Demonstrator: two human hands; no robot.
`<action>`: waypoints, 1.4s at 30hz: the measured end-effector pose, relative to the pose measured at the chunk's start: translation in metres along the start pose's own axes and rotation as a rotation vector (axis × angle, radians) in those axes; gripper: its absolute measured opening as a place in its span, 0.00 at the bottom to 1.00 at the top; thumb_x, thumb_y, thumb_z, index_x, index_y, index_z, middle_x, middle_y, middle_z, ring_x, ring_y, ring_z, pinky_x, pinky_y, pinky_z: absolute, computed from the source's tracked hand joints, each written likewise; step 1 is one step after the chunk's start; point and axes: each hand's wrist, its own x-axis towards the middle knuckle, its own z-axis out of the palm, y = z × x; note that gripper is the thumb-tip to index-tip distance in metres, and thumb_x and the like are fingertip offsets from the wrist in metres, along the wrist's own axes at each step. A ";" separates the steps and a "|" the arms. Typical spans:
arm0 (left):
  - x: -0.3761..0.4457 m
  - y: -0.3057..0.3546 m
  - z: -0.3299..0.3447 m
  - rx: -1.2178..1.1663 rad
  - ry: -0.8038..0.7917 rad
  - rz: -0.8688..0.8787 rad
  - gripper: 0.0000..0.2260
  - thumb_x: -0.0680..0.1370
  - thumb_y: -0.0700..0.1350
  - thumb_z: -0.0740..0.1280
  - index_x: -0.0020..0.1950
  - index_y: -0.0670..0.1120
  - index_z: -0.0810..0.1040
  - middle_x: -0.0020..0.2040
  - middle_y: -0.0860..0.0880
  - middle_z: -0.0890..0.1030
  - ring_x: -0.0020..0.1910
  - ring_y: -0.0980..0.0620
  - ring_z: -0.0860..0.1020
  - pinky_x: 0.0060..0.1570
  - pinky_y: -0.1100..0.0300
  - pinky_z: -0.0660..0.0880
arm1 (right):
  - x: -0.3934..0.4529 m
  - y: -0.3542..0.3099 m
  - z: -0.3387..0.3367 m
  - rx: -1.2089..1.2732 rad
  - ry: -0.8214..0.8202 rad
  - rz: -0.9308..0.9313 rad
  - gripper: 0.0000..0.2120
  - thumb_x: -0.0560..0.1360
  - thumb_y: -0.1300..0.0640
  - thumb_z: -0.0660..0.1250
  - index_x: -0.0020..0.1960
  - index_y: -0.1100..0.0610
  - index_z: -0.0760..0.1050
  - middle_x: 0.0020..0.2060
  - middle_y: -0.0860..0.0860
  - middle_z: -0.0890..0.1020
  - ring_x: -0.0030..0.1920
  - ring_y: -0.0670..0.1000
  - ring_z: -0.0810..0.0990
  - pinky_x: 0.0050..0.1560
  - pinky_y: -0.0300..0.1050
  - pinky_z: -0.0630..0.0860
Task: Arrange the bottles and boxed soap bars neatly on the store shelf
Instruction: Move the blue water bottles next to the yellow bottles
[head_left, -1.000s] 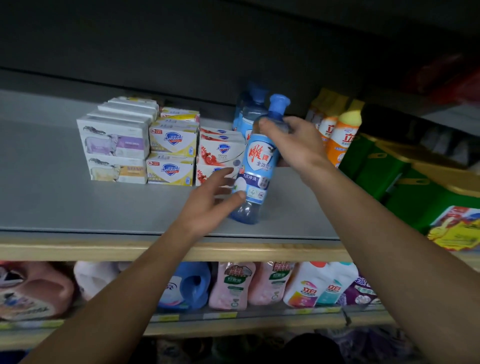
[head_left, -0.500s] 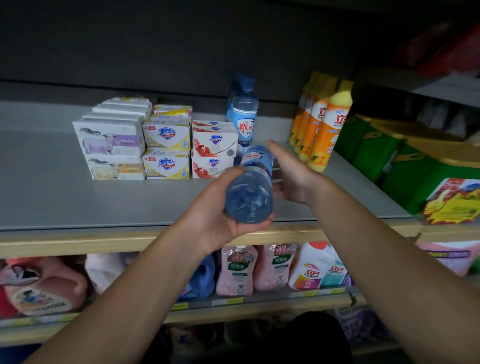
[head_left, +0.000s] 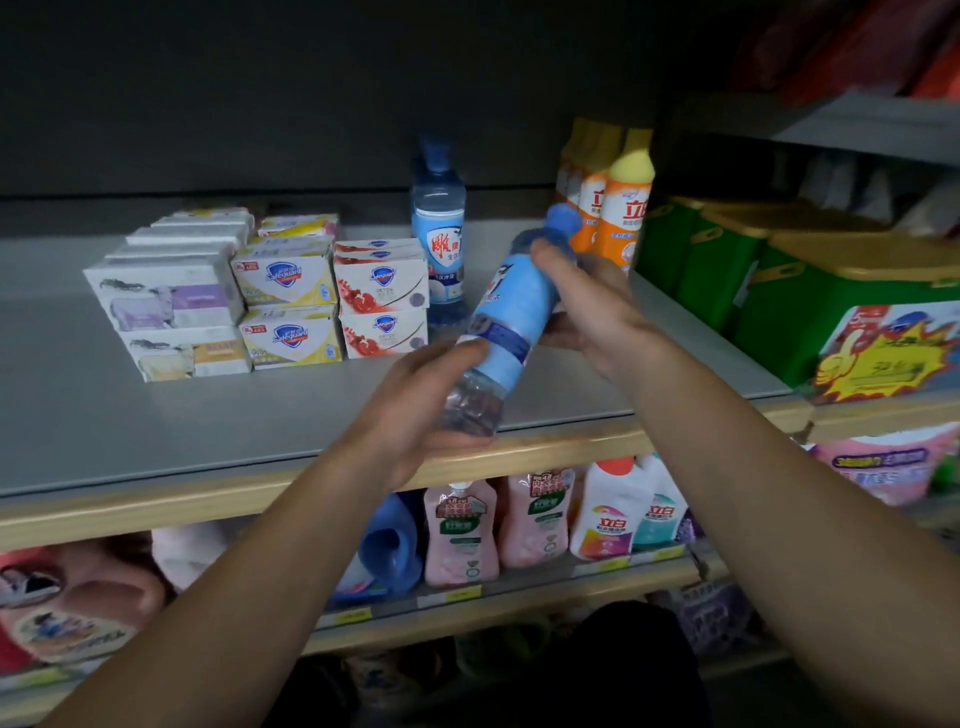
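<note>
free: shelf (head_left: 156, 431) front-left | blocked: soap boxes (head_left: 283, 299), orange bottles (head_left: 621, 208), green boxes (head_left: 779, 291)

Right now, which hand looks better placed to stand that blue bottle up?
Probably the right hand: it grips the tilted blue bottle near the cap, nearest the standing bottle. The left hand only cradles its base.

Dim light, dark upper wall; edges bowed (wide lens), corners perhaps soft; slight blur.

— Hidden behind the standing blue bottle (head_left: 438, 228)?
— More of its row, too dark to count.
— Label on the held bottle (head_left: 503, 325)?
— Blurred, partly under both hands; unreadable.
— Green boxes (head_left: 810, 291)?
— Cut off at right edge.
</note>
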 end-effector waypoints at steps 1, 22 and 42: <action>0.002 -0.004 0.003 0.144 0.046 0.113 0.12 0.71 0.53 0.71 0.51 0.50 0.80 0.45 0.47 0.84 0.41 0.50 0.84 0.41 0.52 0.81 | -0.002 -0.003 -0.002 -0.052 0.051 -0.050 0.21 0.65 0.39 0.73 0.50 0.50 0.73 0.46 0.52 0.83 0.39 0.50 0.86 0.33 0.48 0.82; 0.017 -0.016 0.059 -0.635 -0.614 -0.441 0.37 0.68 0.63 0.63 0.66 0.36 0.74 0.46 0.38 0.83 0.35 0.44 0.82 0.33 0.56 0.81 | -0.001 0.000 -0.064 0.243 -0.187 0.149 0.12 0.81 0.52 0.63 0.60 0.56 0.75 0.50 0.57 0.79 0.40 0.55 0.84 0.41 0.49 0.81; 0.078 -0.035 0.054 0.692 0.125 0.505 0.22 0.73 0.48 0.73 0.65 0.46 0.74 0.55 0.50 0.76 0.53 0.54 0.77 0.50 0.74 0.71 | -0.001 0.002 -0.041 -0.611 0.122 -0.688 0.30 0.69 0.49 0.74 0.68 0.49 0.67 0.59 0.46 0.78 0.58 0.46 0.78 0.55 0.44 0.77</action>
